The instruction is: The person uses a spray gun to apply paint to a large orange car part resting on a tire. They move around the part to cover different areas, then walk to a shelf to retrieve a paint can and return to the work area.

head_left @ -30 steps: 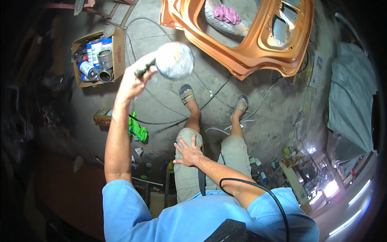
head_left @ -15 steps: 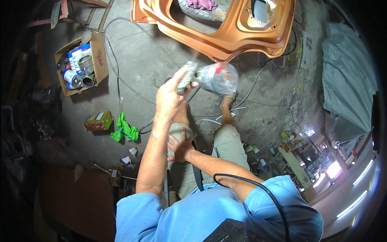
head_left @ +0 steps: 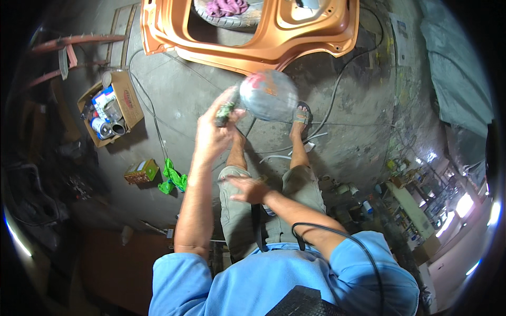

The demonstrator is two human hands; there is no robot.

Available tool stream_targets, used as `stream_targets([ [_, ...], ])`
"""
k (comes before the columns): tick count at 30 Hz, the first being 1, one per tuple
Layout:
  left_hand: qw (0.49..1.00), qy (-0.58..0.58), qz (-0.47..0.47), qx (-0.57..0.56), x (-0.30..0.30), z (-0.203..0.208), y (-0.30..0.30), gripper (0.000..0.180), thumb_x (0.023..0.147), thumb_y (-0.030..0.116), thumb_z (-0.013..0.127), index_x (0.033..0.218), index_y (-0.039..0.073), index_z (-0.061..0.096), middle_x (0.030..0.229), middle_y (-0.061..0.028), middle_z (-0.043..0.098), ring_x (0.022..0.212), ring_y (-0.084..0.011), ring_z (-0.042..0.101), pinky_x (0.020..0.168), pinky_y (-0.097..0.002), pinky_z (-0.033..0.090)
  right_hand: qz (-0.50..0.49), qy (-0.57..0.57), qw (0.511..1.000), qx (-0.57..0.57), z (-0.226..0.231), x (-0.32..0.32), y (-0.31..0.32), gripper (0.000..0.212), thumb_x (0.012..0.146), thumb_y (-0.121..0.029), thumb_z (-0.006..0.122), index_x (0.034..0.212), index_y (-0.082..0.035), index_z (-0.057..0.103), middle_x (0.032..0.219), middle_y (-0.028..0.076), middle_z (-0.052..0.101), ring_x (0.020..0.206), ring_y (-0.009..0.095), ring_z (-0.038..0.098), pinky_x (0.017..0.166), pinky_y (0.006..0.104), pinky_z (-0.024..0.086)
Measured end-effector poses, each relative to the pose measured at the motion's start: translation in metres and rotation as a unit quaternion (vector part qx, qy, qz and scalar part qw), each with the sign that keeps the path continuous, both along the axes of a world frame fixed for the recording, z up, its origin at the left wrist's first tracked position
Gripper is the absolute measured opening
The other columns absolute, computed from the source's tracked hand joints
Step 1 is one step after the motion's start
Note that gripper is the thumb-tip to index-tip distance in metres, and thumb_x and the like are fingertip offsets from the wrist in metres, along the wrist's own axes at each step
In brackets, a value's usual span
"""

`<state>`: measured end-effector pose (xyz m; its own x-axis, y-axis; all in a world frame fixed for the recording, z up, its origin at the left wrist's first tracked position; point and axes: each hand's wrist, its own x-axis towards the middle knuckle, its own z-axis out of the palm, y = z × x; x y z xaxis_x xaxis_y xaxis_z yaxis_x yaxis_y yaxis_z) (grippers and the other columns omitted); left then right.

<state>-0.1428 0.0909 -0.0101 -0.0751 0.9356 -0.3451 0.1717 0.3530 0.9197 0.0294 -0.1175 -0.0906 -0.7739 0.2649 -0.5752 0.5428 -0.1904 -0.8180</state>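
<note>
The round cup (head_left: 270, 97) is of a cloudy grey-white colour, with red and orange patches. The tool handle (head_left: 225, 112) is dark green, mottled with paler spots. The metal panel (head_left: 232, 59) is copper-orange, and the crumpled cloth (head_left: 226, 7) is pinkish purple. The shirt (head_left: 279, 282) is light blue, the shorts (head_left: 237, 224) are greyish beige. Bright green is the plastic bag (head_left: 171, 178); the tarpaulin (head_left: 454, 71) is pale grey-green.
</note>
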Motion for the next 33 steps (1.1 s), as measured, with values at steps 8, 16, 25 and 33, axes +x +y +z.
stream_targets([
  [8,0.957,-0.007,0.169,-0.234,-0.027,0.03,0.053,0.038,0.104,0.043,0.064,0.088,0.01,0.055,0.066,-0.0005,0.053,0.046,-0.0072,0.041,0.042,-0.0271,0.035,0.035,-0.498,0.865,-0.053,0.02,0.207,0.031,0.102,0.084,-0.056,0.076,0.161,-0.011,0.028,0.166,0.016,0.03,0.152,0.04,0.032,0.117,0.0533,0.038],
  [16,0.964,-0.139,0.109,-0.199,0.047,0.039,0.103,0.032,0.107,0.04,0.06,0.107,0.009,0.057,0.078,-0.0066,0.063,0.048,-0.0084,0.043,0.044,-0.0267,0.038,-0.088,-0.506,0.858,0.018,-0.002,0.227,-0.012,0.092,0.078,-0.049,0.083,0.152,-0.016,0.04,0.163,0.017,0.029,0.131,0.05,0.05,0.106,0.057,0.046],
  [25,0.949,0.033,0.217,-0.225,0.063,0.042,0.086,0.048,0.102,0.049,0.064,0.121,0.005,0.061,0.079,-0.0071,0.061,0.048,-0.0088,0.044,0.042,-0.028,0.039,-0.073,-0.498,0.864,-0.035,0.003,0.237,0.002,0.093,0.081,-0.046,0.08,0.156,-0.015,0.035,0.167,0.018,0.023,0.132,0.05,0.053,0.11,0.0531,0.045],
  [33,0.95,-0.145,0.218,-0.169,0.095,0.033,0.114,0.036,0.105,0.045,0.061,0.105,0.01,0.055,0.08,-0.0094,0.063,0.048,-0.0118,0.045,0.044,-0.03,0.04,-0.062,-0.503,0.862,-0.021,0.005,0.243,0.008,0.091,0.084,-0.048,0.078,0.157,-0.016,0.035,0.167,0.017,0.023,0.137,0.047,0.049,0.112,0.0505,0.045],
])
